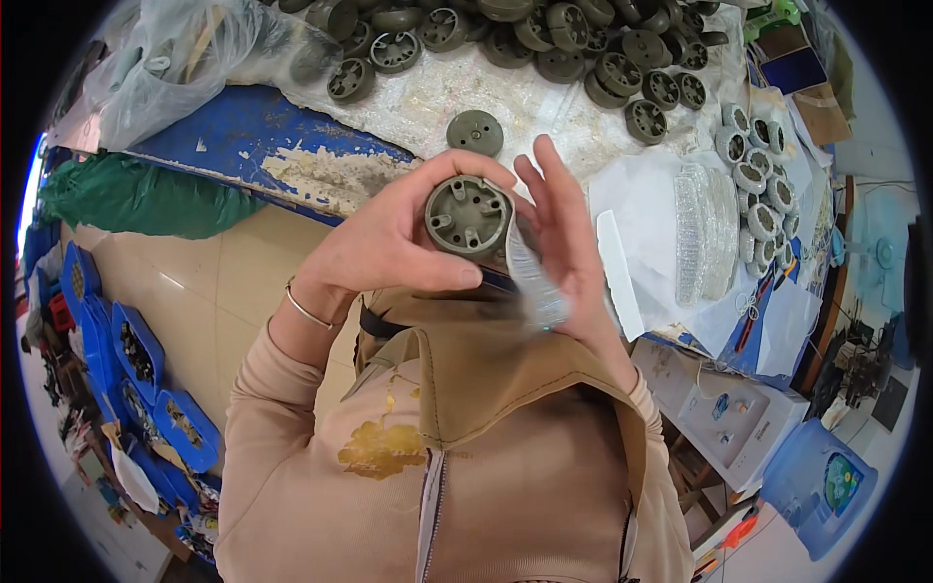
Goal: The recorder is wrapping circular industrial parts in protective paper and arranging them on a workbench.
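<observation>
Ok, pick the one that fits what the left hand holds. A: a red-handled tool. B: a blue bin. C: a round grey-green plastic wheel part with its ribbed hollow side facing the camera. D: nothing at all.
C: the left hand grips a round grey-green wheel part, hollow ribbed face up, while the right hand holds a clear plastic bag against it.

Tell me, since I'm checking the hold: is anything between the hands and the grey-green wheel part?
Nothing visible on the left: the left hand grips the grey-green wheel part directly. On the right, a clear plastic sleeve lies between the right hand and the part's side.
</observation>
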Motion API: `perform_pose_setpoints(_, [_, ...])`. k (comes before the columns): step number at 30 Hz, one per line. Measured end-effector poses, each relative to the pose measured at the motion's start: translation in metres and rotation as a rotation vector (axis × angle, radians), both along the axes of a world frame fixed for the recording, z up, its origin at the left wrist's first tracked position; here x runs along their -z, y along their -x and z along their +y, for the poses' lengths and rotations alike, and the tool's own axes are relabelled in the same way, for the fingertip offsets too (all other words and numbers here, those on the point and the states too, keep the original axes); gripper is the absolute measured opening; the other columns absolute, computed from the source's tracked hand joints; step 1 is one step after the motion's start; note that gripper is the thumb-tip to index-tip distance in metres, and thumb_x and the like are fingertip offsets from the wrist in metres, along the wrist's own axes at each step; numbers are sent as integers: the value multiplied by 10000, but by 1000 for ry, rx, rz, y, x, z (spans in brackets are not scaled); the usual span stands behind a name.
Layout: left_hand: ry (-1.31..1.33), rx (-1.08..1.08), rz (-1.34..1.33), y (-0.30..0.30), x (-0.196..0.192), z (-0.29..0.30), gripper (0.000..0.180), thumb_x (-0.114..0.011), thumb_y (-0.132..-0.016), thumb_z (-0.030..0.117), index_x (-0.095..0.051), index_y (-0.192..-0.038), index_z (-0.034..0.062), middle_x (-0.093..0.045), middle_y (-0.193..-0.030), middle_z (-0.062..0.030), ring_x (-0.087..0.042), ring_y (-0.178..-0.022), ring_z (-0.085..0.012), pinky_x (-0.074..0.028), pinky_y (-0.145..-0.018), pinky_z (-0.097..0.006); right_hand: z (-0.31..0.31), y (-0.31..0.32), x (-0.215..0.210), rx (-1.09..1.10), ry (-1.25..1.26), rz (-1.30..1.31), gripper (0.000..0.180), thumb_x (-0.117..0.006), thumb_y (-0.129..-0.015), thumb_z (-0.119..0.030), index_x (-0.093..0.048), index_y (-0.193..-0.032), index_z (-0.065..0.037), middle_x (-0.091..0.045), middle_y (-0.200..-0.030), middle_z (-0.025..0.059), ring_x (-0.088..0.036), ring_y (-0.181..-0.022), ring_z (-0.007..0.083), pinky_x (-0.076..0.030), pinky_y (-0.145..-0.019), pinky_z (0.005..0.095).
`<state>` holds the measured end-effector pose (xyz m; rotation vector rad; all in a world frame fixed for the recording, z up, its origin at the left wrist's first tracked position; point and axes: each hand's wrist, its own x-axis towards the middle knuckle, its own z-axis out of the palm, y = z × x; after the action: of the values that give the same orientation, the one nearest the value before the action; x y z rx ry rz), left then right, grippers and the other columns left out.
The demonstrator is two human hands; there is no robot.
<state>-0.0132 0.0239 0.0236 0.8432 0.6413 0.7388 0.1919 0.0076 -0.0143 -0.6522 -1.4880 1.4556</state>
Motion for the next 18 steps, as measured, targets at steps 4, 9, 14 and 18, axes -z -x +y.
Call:
perform_pose_setpoints(4, [-14, -14, 113, -5, 5, -2, 693, -752, -649, 3, -433, -1264, 29, -574, -1094, -32, -544, -999, -95, -437, -872, -244, -11, -3, -16, 84, 229, 193, 877, -602, -829, -510, -272, -1388, 80, -281, -1457, 213, -362, -1310, 337, -354, -1049, 396])
perform_pose_setpoints(9, [-65, -33, 166, -7, 7, -4, 643, -758, -658, 44, -460, -1227, 24, -585, -1052, -24, -545, -966, -78, -439, -851, -234, -21, -16, -12, 199, 487, 355, 605, -379, -982, -380, -368, -1291, 140, -461, -1290, 282, -479, -1207, 370, -395, -1030, 455])
perform_pose_setpoints(14, [-138, -167, 256, -13, 15, -13, 575, -771, -656, 80, -512, -1166, 19, -595, -1004, -14, -556, -903, -71, -447, -820, -232, -30, -17, -7, 166, 471, 380, 577, -362, -990, -360, -393, -1274, 141, -466, -1280, 285, -453, -1229, 373, -380, -1041, 483])
perform_pose_setpoints(18, [-148, -196, 284, -19, 19, -15, 563, -773, -657, 86, -519, -1154, 18, -595, -996, -11, -557, -907, -74, -446, -827, -233, -35, -18, -5, 137, 385, 258, 616, -394, -973, -407, -415, -1272, 131, -452, -1316, 268, -454, -1233, 347, -358, -1057, 454])
